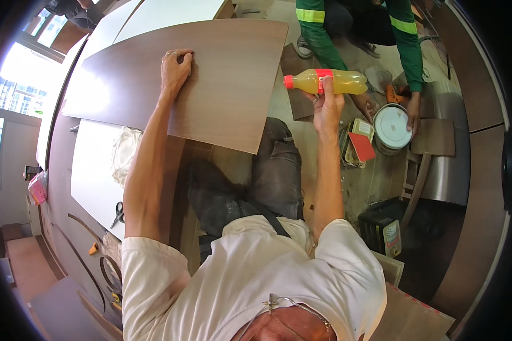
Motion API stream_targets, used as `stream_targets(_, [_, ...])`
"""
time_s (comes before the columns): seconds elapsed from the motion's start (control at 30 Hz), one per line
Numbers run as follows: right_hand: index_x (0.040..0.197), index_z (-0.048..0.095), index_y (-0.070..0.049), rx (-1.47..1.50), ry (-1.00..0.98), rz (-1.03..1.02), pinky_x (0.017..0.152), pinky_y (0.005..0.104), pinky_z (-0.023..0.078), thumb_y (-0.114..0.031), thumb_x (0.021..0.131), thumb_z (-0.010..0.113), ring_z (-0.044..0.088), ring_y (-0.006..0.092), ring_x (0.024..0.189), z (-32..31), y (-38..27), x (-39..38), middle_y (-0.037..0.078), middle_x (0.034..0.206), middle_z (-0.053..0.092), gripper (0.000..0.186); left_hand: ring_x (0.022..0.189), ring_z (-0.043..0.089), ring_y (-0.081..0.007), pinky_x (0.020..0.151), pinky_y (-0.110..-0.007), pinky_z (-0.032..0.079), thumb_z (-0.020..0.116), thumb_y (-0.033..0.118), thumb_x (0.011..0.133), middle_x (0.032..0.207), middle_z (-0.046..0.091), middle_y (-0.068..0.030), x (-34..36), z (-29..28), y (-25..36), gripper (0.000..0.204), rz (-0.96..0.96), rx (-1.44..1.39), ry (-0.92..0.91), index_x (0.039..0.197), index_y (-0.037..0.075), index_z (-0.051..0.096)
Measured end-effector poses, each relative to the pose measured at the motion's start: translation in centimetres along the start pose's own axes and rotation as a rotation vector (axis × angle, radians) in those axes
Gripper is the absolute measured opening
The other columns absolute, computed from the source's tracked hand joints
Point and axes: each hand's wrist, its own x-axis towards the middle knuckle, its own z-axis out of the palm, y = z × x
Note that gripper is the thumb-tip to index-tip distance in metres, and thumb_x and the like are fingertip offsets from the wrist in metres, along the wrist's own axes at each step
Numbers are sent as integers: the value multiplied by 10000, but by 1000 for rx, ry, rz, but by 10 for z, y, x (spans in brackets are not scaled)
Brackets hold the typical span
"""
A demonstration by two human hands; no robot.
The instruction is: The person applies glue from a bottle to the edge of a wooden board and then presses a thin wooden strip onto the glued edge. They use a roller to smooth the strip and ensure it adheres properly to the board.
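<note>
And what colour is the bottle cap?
The bottle cap is red, showing best in the head view.

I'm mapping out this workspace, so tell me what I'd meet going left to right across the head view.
Pink package, black scissors, left hand, bottle of yellow liquid, tin with a white lid.
</note>
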Motion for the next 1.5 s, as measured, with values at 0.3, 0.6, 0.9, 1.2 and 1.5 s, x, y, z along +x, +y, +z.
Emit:
stream_targets(0.3, [1203, 563, -32, -171, 6, -113, 854, 375, 577, -214, 950, 676, 658, 190, 996, 2, -7, -7, 78, 1101, 645, 331, 1059, 633, -305, 949, -388, 485, 621, 257, 895, 1124, 678, -175, 1, -4, 6, 280, -12, -27, -13, 1061, 75, 753])
stream_targets(0.6, [1146, 603, -3, -640, -116, -168, 874, 287, 503, -183, 888, 761, 625, 153, 954, 3, -32, -3, 73, 1097, 640, 352, 1099, 627, -300, 966, -389, 475, 609, 278, 909, 1136, 679, -158, -5, -6, 4, 289, -4, -12, -18, 1089, 101, 751])
stream_targets(0.9, [1174, 576, -51, -17, -25, 46, 782, 396, 616, -323, 989, 612, 676, 210, 984, -14, -12, 0, 100, 1088, 658, 331, 1060, 635, -307, 948, -390, 478, 603, 279, 908, 1115, 677, -168, -2, -5, 3, 298, -13, -8, -5, 1087, 90, 748])
stream_targets(1.2, [1173, 562, -42, 91, 23, 51, 802, 423, 623, -345, 1003, 587, 675, 224, 992, -1, 18, -14, 102, 1095, 654, 349, 1020, 654, -302, 924, -387, 493, 609, 281, 906, 1099, 687, -169, 1, -4, 4, 293, -8, -6, -10, 1079, 92, 752])
stream_targets(1.5, [1204, 539, -25, 69, 96, -66, 859, 389, 585, -213, 1005, 586, 651, 197, 1005, 14, 30, -50, 115, 1166, 640, 279, 1054, 639, -313, 948, -395, 483, 610, 261, 901, 1119, 681, -174, -1, -6, 7, 285, -35, -46, -22, 1068, 80, 754])
